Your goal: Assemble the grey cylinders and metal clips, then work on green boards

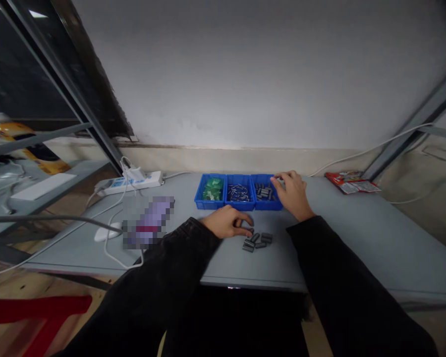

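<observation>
Several short dark-grey cylinders (pixel 266 238) lie in a loose group on the table. At their far left side, my left hand (pixel 226 222) is low over the tabletop, its thumb and forefinger curled around one grey cylinder that is partly hidden. My right hand (pixel 293 192) hovers at the right side of the right blue bin (pixel 268 206), thumb and fingers apart, and nothing shows between them. More grey cylinders (pixel 263 191) lie inside that bin. The middle blue bin (pixel 240 205) contains small shiny metal pins, and the left blue bin (pixel 209 205) contains green packets.
A white power strip (pixel 141 182) with cables stands at the back left. In front of it lie a blurred-out purple object (pixel 152 218) and a white device (pixel 106 233). A red packet (pixel 351 182) lies at the back right. Metal posts flank the table.
</observation>
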A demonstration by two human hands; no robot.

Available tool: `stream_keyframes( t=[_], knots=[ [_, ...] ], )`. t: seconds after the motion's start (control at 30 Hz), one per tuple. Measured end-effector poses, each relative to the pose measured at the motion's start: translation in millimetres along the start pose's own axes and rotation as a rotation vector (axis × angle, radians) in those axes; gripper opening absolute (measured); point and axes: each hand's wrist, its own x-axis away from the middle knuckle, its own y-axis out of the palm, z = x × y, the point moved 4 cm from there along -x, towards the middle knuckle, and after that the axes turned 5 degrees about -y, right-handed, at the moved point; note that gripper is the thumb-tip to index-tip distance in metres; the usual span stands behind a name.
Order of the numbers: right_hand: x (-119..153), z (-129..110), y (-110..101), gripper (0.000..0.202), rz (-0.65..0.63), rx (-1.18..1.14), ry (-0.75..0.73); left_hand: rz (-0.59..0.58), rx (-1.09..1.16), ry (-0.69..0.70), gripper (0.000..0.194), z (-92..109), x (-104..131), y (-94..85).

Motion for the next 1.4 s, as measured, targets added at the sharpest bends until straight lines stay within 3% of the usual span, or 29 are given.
stream_keyframes(
  t=[0.27,0.53,0.63,0.73,0.87,1.07,1.23,1.4],
  knots=[
    [-0.4,-20.4,-2.5,0.029,0.041,-0.151,-0.102,-0.006,0.051,0.026,0.024,1.5,-0.6,1.5],
    [8.6,-62.1,-1.2,0.026,-0.050,-0.248,-0.272,0.039,0.075,0.111,0.014,8.9,0.6,-2.0],
    [12.6,-76.4,-2.5,0.024,-0.115,-0.305,-0.371,0.138,-0.003,0.125,0.013,12.1,1.5,-5.0],
    [15.8,-85.5,-4.0,0.023,-0.166,-0.374,-0.442,0.342,-0.060,0.132,0.010,16.4,3.5,-14.9],
    [17.0,-90.5,-7.2,0.021,-0.128,-0.452,-0.470,0.569,-0.074,0.160,0.009,19.6,4.5,-34.9],
    [15.7,-86.1,-8.1,0.017,-0.039,-0.432,-0.402,0.640,-0.108,0.181,0.007,15.3,-10.2,-54.0],
    [17.8,-80.8,-4.7,0.015,-0.042,-0.448,-0.358,0.747,-0.095,0.198,0.012,6.3,-10.0,-44.6],
    [19.7,-87.2,-5.1,0.017,-0.101,-0.476,-0.411,0.791,-0.081,0.199,0.019,0.7,0.6,-35.9]
  ],
)
